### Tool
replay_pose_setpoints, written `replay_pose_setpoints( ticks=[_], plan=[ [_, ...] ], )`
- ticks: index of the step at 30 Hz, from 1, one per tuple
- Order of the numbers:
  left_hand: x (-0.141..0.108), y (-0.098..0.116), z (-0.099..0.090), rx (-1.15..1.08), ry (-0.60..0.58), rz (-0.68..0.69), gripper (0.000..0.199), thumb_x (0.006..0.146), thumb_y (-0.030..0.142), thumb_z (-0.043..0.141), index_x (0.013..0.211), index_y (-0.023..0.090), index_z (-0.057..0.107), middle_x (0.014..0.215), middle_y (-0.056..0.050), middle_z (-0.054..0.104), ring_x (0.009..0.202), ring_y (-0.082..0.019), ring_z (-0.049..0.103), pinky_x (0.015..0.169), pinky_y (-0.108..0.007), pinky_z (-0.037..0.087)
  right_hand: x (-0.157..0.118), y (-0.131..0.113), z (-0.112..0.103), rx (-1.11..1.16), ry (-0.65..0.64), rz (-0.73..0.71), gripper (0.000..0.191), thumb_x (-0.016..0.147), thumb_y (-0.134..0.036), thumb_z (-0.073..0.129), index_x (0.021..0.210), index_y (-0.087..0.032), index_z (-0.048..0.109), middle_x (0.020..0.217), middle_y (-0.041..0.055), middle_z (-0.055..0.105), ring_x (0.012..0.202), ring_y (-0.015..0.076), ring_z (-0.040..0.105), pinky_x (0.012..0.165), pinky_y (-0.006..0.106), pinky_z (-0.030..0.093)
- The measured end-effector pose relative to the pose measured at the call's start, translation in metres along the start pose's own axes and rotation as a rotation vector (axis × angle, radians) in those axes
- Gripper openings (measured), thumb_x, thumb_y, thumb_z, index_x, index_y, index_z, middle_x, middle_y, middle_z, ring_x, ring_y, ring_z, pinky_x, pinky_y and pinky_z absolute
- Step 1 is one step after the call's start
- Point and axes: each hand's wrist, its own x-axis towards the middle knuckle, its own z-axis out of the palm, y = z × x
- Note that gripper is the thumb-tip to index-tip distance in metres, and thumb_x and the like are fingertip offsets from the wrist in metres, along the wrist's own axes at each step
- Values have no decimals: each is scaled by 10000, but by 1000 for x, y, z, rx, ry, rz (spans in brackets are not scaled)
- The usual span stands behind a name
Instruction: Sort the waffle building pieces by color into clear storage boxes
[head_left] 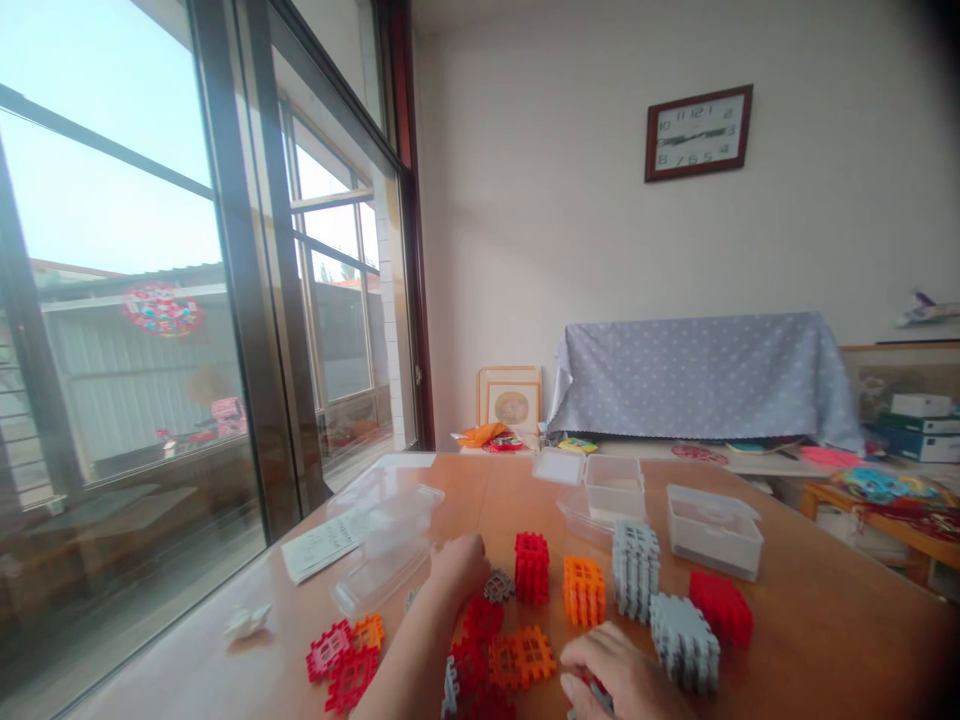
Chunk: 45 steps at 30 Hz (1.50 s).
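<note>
My left hand (459,565) reaches over the table beside a grey window-pattern plastic building tile (499,586); its fingers are hidden behind the back of the hand. Close to the front edge, my right hand (619,665) is closed around a grey building tile (600,697), mostly covered by the fingers. Between the hands lie loose orange tiles (523,657) and red tiles (482,620). Beyond my right hand stand an orange stack (584,592), a red stack (532,568), a tall grey stack (636,570), a shorter grey stack (684,640) and another red stack (721,608).
Left of my forearm are more red tiles (351,680), a clear plastic lid (382,575), a paper sheet (322,547) and a small white packet (247,622). Clear boxes (716,530) stand farther back. A window (135,300) borders the left side.
</note>
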Motion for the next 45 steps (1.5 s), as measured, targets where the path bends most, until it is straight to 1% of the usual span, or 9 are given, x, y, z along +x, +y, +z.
replay_pose_setpoints(
  ticks=[4, 8, 11, 19, 29, 33, 37, 41, 45],
  plan=[
    [-10, 0, -3, -29, 11, -14, 268, 853, 240, 521, 1062, 254, 688, 1139, -94, 731, 1092, -273, 649, 938, -405, 461, -1, -2, -4, 33, 19, 3, 125, 907, -266, 542, 884, -240, 662, 864, 20, 675, 867, 192, 637, 743, 272, 447],
    [-17, 3, -1, -39, 25, 12, 398, 787, 352, 632, 1178, 282, 662, 1284, -95, 648, 1207, -324, 570, 1012, -474, 426, -1, -8, -12, 49, 12, 15, 141, 915, -262, 531, 917, -234, 669, 871, 26, 673, 874, 196, 641, 761, 282, 452],
    [-19, 6, 4, -58, -19, 36, 436, 725, 384, 699, 1154, 302, 684, 1272, -77, 644, 1184, -333, 583, 1008, -484, 433, -1, -12, -17, 52, -4, 33, 146, 912, -246, 529, 921, -229, 674, 898, 31, 676, 888, 195, 643, 773, 284, 457],
    [-11, 9, 12, -115, 42, 44, 258, 739, 195, 643, 992, 213, 689, 1162, -104, 641, 1069, -271, 614, 861, -330, 483, -2, -20, -24, 81, 23, 69, 111, 884, -218, 560, 903, -226, 669, 912, 29, 664, 891, 196, 628, 781, 294, 451],
    [1, 1, 19, -326, 98, -18, 348, 749, 51, 552, 1048, 182, 673, 1049, -64, 718, 961, -194, 670, 752, -248, 473, -3, -19, -25, 106, 32, 46, 132, 900, -233, 546, 923, -227, 676, 911, 32, 673, 905, 192, 634, 786, 286, 456],
    [3, 3, 15, -402, 56, -29, 316, 773, 62, 523, 1047, 136, 662, 941, -58, 731, 814, -168, 681, 646, -231, 468, -3, -22, -28, 99, 35, 54, 132, 901, -228, 547, 931, -233, 676, 923, 32, 682, 919, 199, 638, 800, 291, 461],
    [-5, 6, 15, -421, -51, 7, 322, 745, 110, 595, 1054, 141, 678, 888, -42, 729, 733, -157, 671, 569, -213, 444, -3, -23, -29, 93, 18, 66, 125, 904, -235, 546, 913, -234, 671, 923, 31, 677, 910, 197, 640, 795, 287, 463],
    [-16, 10, 14, -369, -90, 91, 464, 596, 275, 800, 1045, 201, 708, 1072, -49, 700, 890, -201, 664, 686, -232, 477, -2, -19, -25, 86, 23, 82, 116, 887, -233, 560, 907, -227, 675, 903, 30, 667, 890, 194, 634, 794, 287, 459],
    [-20, 13, 10, -301, -97, 112, 498, 505, 405, 850, 945, 217, 712, 1141, -65, 657, 911, -239, 643, 707, -274, 459, -1, -16, -22, 78, 36, 86, 121, 881, -231, 564, 918, -225, 679, 900, 31, 666, 881, 192, 623, 798, 293, 453]
  ],
)
